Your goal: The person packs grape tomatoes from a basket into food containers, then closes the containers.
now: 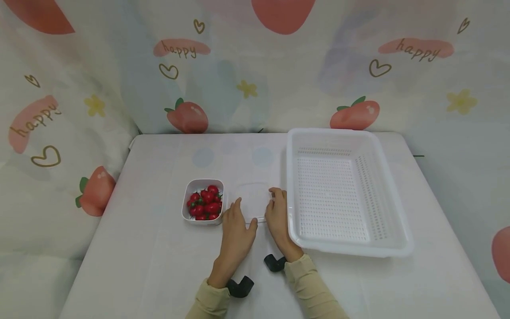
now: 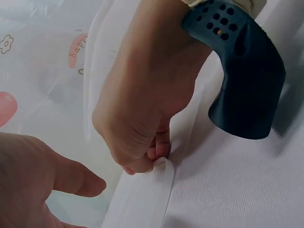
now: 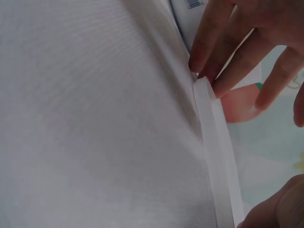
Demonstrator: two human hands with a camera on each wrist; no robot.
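Observation:
A see-through rectangular piece that looks like a clear lid (image 1: 253,199) lies flat on the table between both hands. My left hand (image 1: 236,232) is at its left side, thumb spread away; in the right wrist view, several straight left fingers (image 3: 221,61) touch an end of its pale edge (image 3: 213,142). At the right side, my right hand (image 1: 279,219) pinches the edge with curled fingers; the left wrist view shows this right hand (image 2: 137,114) at a corner. Just left stands a white tub (image 1: 185,208) of red cherry tomatoes (image 1: 205,201).
A large white perforated basket (image 1: 350,250) stands close beside the right forearm. Dark curved wrist mounts (image 1: 240,287) hang by both wrists. The white tabletop (image 1: 147,248) ends at a fruit-printed cloth backdrop (image 1: 279,79).

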